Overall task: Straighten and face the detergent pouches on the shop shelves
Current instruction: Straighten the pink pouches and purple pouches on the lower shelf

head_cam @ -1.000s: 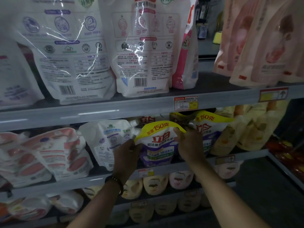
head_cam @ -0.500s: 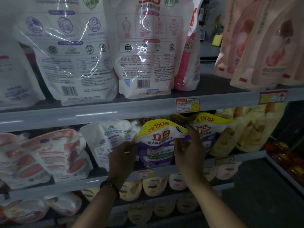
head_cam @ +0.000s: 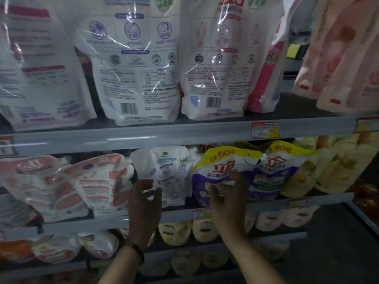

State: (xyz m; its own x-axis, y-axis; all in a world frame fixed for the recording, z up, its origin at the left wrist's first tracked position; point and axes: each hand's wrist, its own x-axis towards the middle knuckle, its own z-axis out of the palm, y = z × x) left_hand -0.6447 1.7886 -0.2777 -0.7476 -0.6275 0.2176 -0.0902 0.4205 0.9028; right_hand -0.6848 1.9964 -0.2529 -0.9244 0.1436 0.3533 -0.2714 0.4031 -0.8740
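Head view, dim and slightly blurred. Glossy purple pouch [head_cam: 225, 160] with arched yellow top, upright on the middle shelf [head_cam: 180, 216], front facing out, base just behind the shelf's front rail. Right hand [head_cam: 227, 197] in front of its lower face, fingers spread and loose, pinching nothing; contact with the film unclear. Just left of the purple pouch, a white spouted pouch [head_cam: 164, 171], soft and crinkled. Left hand [head_cam: 143, 199] at that one's lower left corner, fingers loosely curled and apart, holding nothing. Just right of the purple pouch, a matching second pouch [head_cam: 274, 171], the two yellow tops meeting. Only a narrow gap above the purple pouch to the upper shelf rail [head_cam: 184, 136]; open room in front alone. Higher above, tall white bags [head_cam: 139, 68], shiny and wrinkled.
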